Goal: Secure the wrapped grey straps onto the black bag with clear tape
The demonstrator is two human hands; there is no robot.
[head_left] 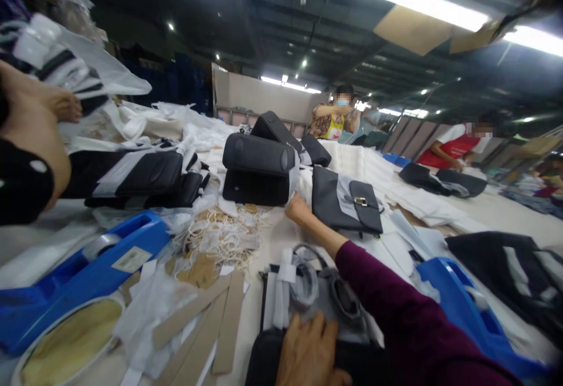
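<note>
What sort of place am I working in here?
Probably a bag factory's packing or finishing area: several black bags, a blue tape dispenser and a co-worker in a red apron suggest it.

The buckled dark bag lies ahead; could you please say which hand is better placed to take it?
The right hand, probably: it is stretched out beside the buckled bag, while the left hand rests on a black bag.

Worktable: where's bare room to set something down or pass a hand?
A narrow bare worktable strip between the cardboard strips and the black bag under the left hand, running past the string tags, probably suits only a passing hand. The blue tape dispenser crowds the left; another dispenser and dark bags crowd the right.
</note>
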